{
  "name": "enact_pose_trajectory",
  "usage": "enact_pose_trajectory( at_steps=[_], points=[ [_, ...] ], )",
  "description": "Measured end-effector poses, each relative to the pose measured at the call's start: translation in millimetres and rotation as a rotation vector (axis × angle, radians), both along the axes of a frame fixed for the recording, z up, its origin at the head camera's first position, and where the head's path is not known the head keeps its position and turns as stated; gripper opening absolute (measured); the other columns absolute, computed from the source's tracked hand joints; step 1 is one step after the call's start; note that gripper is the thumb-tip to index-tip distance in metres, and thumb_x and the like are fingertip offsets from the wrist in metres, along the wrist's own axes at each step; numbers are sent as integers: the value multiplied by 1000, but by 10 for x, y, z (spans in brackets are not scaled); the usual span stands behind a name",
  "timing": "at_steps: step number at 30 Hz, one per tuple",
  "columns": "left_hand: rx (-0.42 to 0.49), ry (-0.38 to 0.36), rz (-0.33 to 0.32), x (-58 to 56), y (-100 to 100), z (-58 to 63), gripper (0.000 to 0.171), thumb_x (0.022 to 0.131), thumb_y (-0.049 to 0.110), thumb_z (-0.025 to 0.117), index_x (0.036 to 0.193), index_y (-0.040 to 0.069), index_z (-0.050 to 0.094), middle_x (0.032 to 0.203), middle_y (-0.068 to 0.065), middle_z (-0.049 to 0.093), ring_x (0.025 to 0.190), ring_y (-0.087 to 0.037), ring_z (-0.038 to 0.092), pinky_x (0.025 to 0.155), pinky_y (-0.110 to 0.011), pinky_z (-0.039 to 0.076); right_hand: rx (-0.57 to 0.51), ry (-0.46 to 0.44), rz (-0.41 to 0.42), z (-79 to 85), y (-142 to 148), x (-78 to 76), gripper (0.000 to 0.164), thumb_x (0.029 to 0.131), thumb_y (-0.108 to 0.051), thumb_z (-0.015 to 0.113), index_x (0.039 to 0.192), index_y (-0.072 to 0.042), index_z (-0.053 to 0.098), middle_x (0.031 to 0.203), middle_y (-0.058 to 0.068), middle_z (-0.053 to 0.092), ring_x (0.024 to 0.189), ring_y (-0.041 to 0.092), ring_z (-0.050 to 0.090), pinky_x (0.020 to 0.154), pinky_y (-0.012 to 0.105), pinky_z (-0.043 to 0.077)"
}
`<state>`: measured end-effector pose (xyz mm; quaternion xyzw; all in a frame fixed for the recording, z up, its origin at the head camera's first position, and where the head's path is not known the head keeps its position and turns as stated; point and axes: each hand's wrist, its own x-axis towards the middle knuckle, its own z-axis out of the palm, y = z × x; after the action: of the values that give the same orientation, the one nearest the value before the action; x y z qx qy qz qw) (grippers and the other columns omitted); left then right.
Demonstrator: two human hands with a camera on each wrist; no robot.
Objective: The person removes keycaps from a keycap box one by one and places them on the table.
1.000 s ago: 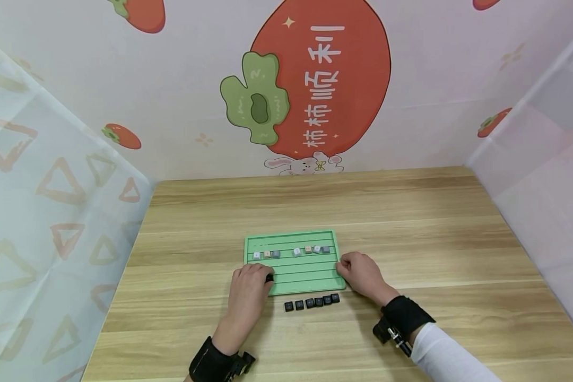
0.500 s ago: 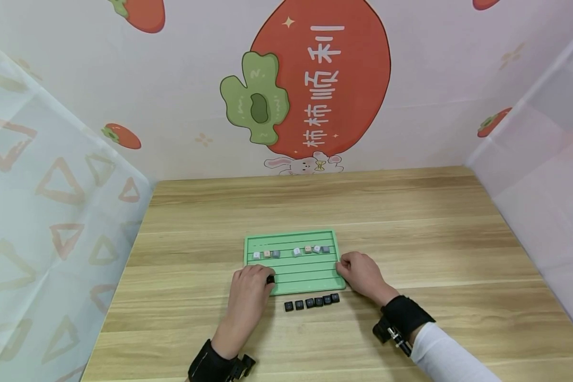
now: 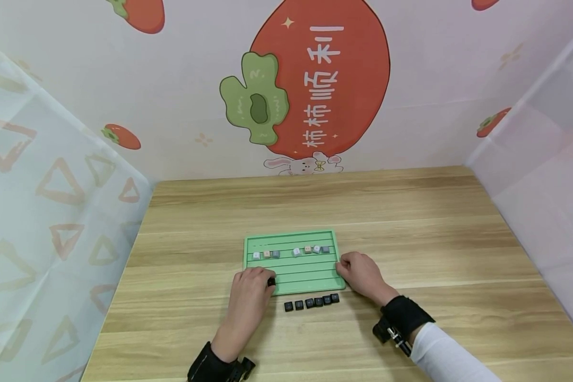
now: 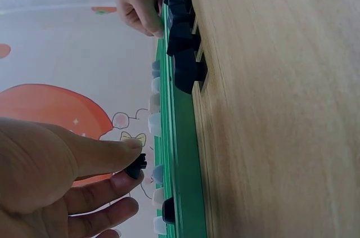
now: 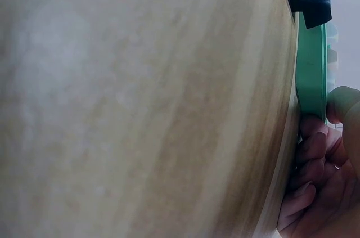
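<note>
My left hand (image 3: pixel 250 293) pinches a black keycap (image 4: pixel 135 166) between thumb and index finger, over the left front part of a green ridged tray (image 3: pixel 305 275). In the left wrist view, the keycap's stem side faces the tray. Another black keycap (image 4: pixel 169 210) sits on the tray near the white, tan and grey ones; from the head view it is hidden behind my left hand. My right hand (image 3: pixel 362 274) grips the tray's right edge (image 5: pixel 312 75), thumb at the top and fingers curled against the side.
Several black keycaps (image 3: pixel 310 303) lie in a row on the wooden table (image 3: pixel 410 212), just in front of the tray. White, tan and grey keycaps (image 3: pixel 307 249) line one ridge of the tray, with a gap between two groups. Printed cloth (image 3: pixel 181 106) surrounds the table.
My left hand has shifted slightly toward the tray's front edge with the pinched keycap. The right hand, the tray and the row of black keycaps stay where they were.
</note>
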<state>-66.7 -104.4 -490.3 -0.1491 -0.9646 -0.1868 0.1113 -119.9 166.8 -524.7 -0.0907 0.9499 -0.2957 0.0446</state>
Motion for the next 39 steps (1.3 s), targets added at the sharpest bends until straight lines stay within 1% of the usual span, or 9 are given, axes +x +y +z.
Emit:
enact_pose_trajectory(
  at_steps=[9, 23, 33, 39],
  points=[
    [-11, -8, -3, 32, 10, 17, 25, 70, 15, 79, 94, 13, 73, 94, 0, 69, 92, -21, 61, 78, -39, 43, 6, 1, -3, -20, -1, -7, 40, 88, -23, 54, 52, -15, 37, 49, -7, 27, 46, 10, 28, 51, 26, 23],
    [-10, 26, -19, 68, 21, -17, 23, 69, 16, 79, 91, 14, 72, 92, 1, 69, 91, -20, 60, 76, -37, 42, -2, 0, -6, -25, 5, -5, 40, 88, -23, 54, 52, -15, 37, 49, -6, 26, 46, 11, 26, 51, 26, 22],
    [-25, -6, -13, 112, 24, -21, 23, 69, 18, 79, 90, 15, 72, 91, 2, 69, 88, -18, 60, 76, -35, 41, 0, 9, -7, -22, 4, 0, 40, 88, -23, 54, 52, -15, 37, 49, -7, 26, 46, 11, 27, 51, 26, 22],
    [-29, -8, -22, 119, 26, -18, 23, 68, 18, 79, 90, 16, 72, 90, 2, 69, 87, -17, 59, 73, -34, 40, -4, 8, -8, -15, -6, 4, 41, 88, -22, 54, 52, -15, 36, 49, -7, 25, 46, 10, 27, 51, 26, 22]
  ],
)
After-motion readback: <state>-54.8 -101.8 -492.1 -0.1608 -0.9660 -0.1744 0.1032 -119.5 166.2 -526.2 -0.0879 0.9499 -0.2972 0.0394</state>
